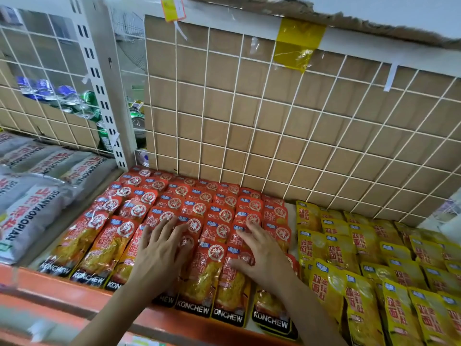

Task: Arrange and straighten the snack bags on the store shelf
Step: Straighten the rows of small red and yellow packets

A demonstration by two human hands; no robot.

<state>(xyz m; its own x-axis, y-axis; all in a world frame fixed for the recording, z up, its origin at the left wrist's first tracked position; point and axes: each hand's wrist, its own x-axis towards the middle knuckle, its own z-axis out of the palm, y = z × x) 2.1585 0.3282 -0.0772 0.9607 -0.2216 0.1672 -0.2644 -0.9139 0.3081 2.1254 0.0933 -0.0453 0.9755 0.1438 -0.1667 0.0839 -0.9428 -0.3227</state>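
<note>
Red-orange snack bags (199, 216) marked KONCHEW lie flat in several overlapping rows across the middle of the shelf. My left hand (159, 250) lies flat on the middle rows with its fingers spread. My right hand (257, 250) presses on the rows just to the right, fingers straight and pointing left and up, thumb on a bag below. Neither hand curls round a bag. Yellow snack bags (374, 265) of the same kind fill the shelf to the right in overlapping rows.
Grey snack bags (37, 196) lie on the shelf at the left. A white wire grid (249, 121) backed by brown cardboard closes the shelf's rear. Drink cans (87, 103) stand behind the grid at left. The orange shelf lip (62, 288) runs along the front.
</note>
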